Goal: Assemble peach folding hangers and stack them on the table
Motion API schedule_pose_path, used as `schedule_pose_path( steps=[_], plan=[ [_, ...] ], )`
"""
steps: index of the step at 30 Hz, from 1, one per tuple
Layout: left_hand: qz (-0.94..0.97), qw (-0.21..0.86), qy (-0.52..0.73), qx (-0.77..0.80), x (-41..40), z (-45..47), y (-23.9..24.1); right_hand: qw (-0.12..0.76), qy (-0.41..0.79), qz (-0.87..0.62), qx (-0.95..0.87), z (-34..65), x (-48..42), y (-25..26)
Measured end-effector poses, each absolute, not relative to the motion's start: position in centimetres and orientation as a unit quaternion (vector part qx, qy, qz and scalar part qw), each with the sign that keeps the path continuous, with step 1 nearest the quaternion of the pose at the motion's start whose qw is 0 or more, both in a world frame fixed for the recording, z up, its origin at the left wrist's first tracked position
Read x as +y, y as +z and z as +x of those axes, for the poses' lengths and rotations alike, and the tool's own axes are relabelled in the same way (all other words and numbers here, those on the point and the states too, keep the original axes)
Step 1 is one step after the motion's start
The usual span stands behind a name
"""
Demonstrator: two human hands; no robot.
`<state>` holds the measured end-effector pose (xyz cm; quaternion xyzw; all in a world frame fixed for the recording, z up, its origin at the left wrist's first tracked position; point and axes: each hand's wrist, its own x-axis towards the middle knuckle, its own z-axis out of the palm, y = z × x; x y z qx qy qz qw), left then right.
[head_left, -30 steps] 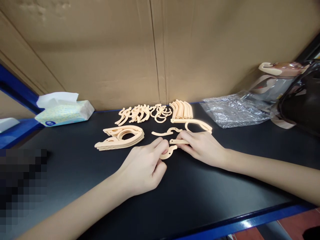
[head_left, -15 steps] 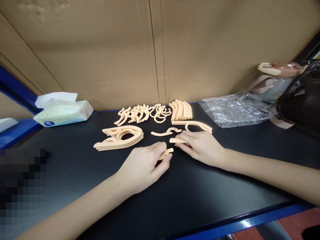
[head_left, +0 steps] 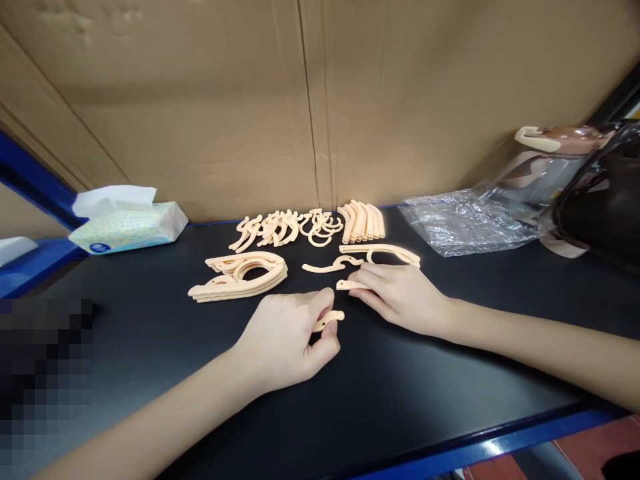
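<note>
My left hand [head_left: 290, 340] pinches a small curved beige hanger piece [head_left: 336, 316] between thumb and fingers; its rounded end with a hole sticks out to the right. My right hand [head_left: 400, 293] grips a beige hanger arm [head_left: 345, 285], whose holed end points left, apart from the other piece. The rest of that arm is hidden under my fingers. Just behind my right hand lies a longer hanger arm with a curved part [head_left: 380, 249]; I cannot tell if my hand touches it. A loose curved hanger hook [head_left: 325, 267] lies between both hands and the parts behind.
Folded beige hangers [head_left: 240, 287] are stacked left of my hands. Along the cardboard wall [head_left: 200, 100] lie curved pieces [head_left: 280, 228], hooks [head_left: 320, 227] and a row of arms [head_left: 365, 222]. A tissue pack [head_left: 130, 229] stands left; a clear plastic bag [head_left: 465, 220] and a bottle [head_left: 565, 140] are right.
My left hand has lowered slightly with its curved piece, widening the gap between the two held parts. The right hand and the long arm behind it have shifted a little left.
</note>
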<state>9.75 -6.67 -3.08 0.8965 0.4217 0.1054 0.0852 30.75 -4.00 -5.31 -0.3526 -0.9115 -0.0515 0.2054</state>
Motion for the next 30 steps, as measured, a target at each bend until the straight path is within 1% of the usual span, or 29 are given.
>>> schedule_pose_path(
  steps=[6,13,18,26,30],
  plan=[
    [0.888,0.061,0.159,0.427,-6.48,9.91,-3.15,0.184,-0.027,-0.351,-0.918,30.88,-3.93,-5.26],
    [0.868,0.107,0.164,0.456,-5.98,9.92,-3.24,0.155,-0.013,-0.356,-0.922,30.82,-3.97,-5.22],
    [0.877,0.119,0.137,0.445,-5.85,10.04,-3.34,0.154,0.011,-0.345,-0.926,30.89,-4.03,-5.11],
    [0.895,0.11,0.099,0.42,-5.88,9.92,-3.31,0.176,0.003,-0.319,-0.931,31.02,-4.11,-5.11],
    [0.893,0.082,0.088,0.433,-6.03,10.11,-3.53,0.183,0.013,-0.313,-0.932,31.06,-4.02,-5.2]
  ],
)
